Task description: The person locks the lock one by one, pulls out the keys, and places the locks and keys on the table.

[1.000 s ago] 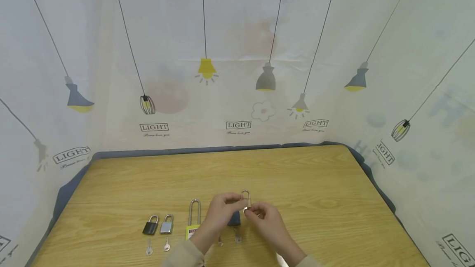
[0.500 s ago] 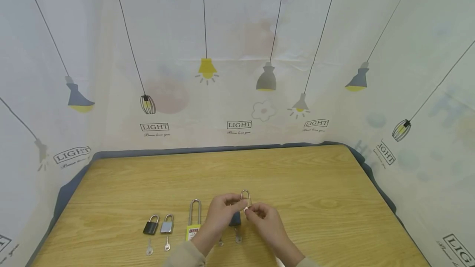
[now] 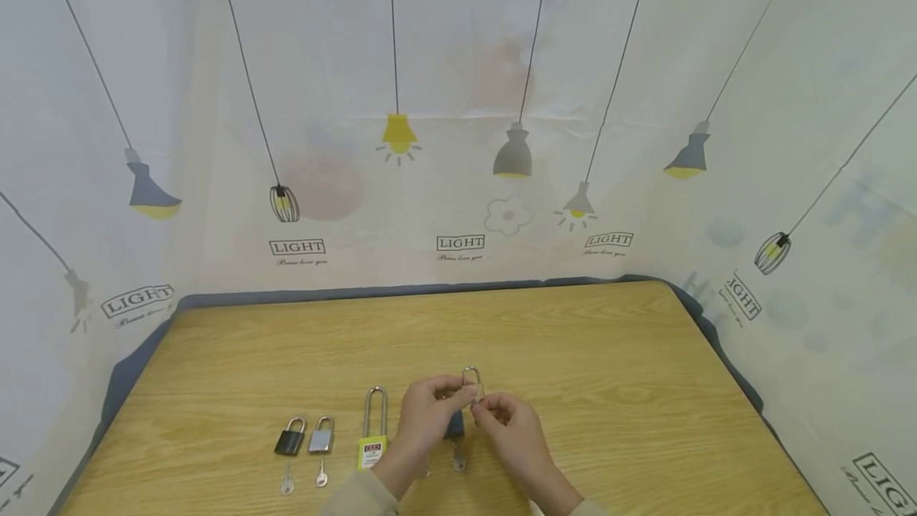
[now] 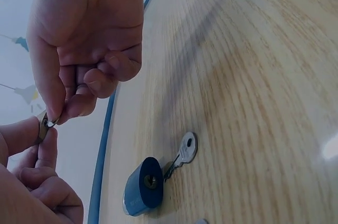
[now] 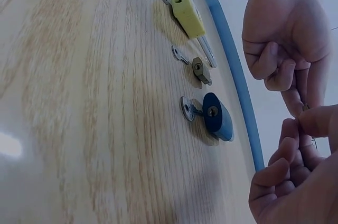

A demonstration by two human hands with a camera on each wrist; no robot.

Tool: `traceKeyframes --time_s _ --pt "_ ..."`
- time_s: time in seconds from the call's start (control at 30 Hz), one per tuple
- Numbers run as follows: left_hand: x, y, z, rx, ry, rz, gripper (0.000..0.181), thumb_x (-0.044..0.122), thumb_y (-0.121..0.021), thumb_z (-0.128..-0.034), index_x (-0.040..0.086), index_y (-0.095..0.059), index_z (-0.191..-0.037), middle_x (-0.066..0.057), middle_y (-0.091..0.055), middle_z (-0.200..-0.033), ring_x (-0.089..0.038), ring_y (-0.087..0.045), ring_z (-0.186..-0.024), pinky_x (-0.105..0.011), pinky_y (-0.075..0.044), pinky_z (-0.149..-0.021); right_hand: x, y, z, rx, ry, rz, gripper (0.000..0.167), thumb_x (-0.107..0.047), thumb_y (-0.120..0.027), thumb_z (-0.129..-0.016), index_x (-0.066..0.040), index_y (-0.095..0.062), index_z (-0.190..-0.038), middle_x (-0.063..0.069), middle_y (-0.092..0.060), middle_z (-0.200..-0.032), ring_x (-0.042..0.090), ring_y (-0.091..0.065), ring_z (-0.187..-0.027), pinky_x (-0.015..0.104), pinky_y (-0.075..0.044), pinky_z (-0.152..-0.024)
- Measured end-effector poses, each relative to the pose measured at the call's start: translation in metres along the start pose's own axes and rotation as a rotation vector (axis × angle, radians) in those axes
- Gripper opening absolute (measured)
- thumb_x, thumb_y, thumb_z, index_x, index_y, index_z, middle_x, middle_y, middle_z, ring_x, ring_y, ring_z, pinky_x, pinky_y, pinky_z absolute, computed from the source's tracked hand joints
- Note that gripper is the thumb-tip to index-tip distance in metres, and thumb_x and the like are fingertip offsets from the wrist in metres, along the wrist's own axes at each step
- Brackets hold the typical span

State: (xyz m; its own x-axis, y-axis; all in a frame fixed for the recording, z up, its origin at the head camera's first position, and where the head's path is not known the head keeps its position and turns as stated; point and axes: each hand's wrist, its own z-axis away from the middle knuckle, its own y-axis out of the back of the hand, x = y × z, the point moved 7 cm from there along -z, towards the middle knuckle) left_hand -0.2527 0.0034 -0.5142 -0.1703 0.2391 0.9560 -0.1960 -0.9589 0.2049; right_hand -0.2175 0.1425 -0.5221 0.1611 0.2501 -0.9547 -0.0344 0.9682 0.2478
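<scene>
My left hand (image 3: 428,414) pinches a small brass padlock (image 4: 43,126) upright between thumb and fingers, its silver shackle (image 3: 471,375) pointing up. The thumb and forefinger of my right hand (image 3: 517,424) pinch a small silvery key (image 4: 51,124) at the bottom of the padlock; fingertips hide most of it. Both hands are above the table. Below them lies a blue padlock (image 5: 218,118) with a key (image 5: 187,109) beside its keyhole end. Close by is another small brass-coloured padlock (image 5: 200,71) with its own key (image 5: 179,54).
To the left on the wooden table (image 3: 609,357) lie a yellow long-shackle padlock (image 3: 372,451), a silver padlock (image 3: 321,440) and a black padlock (image 3: 290,442). Keys lie below the silver one (image 3: 321,474) and the black one. A printed curtain (image 3: 344,62) surrounds the table's back and sides.
Both hands keep nearly the same place and grip. The silvery glint at my right fingertips shows less now, and the padlock's shackle has shifted very slightly to the left.
</scene>
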Motion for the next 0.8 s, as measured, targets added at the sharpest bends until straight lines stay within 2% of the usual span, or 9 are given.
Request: traceKeyframes --time_s 0.23,0.47,0.8 --pt "-0.0013 -0.0008 0.001 0.008 0.001 0.009 0.028 0.04 -0.073 -0.085 0.017 -0.073 -0.101 0.001 -0.069 -0.104 -0.017 -0.056 -0.1 -0.032 -0.047 -0.084 -0.0025 -0.0018 0.0029 -0.025 0.017 -0.01 0.032 -0.028 -0.06 -0.096 0.004 -0.063 -0.101 0.007 -0.065 -0.089 0.009 -0.051 -0.075 0.02 -0.043 -0.064" --pt "-0.0013 -0.0014 0.0036 0.013 0.01 0.006 0.03 0.04 -0.073 -0.0849 0.016 -0.072 -0.103 0.0 -0.068 -0.106 -0.017 -0.056 -0.103 -0.038 -0.049 -0.089 0.0001 -0.0034 0.0025 -0.05 -0.002 -0.029 0.033 -0.029 -0.058 -0.097 0.004 -0.061 -0.103 0.005 -0.063 -0.09 0.01 -0.05 -0.078 0.02 -0.042 -0.065" --pt "-0.0023 -0.0012 0.0026 0.048 0.03 0.005 0.031 0.041 -0.074 -0.0842 0.016 -0.072 -0.103 0.0 -0.069 -0.105 -0.017 -0.057 -0.102 -0.036 -0.051 -0.088 0.0031 -0.0033 0.0022 0.013 -0.015 -0.023 0.027 -0.021 -0.059 -0.097 0.005 -0.061 -0.102 0.006 -0.064 -0.091 0.01 -0.051 -0.077 0.019 -0.042 -0.064"
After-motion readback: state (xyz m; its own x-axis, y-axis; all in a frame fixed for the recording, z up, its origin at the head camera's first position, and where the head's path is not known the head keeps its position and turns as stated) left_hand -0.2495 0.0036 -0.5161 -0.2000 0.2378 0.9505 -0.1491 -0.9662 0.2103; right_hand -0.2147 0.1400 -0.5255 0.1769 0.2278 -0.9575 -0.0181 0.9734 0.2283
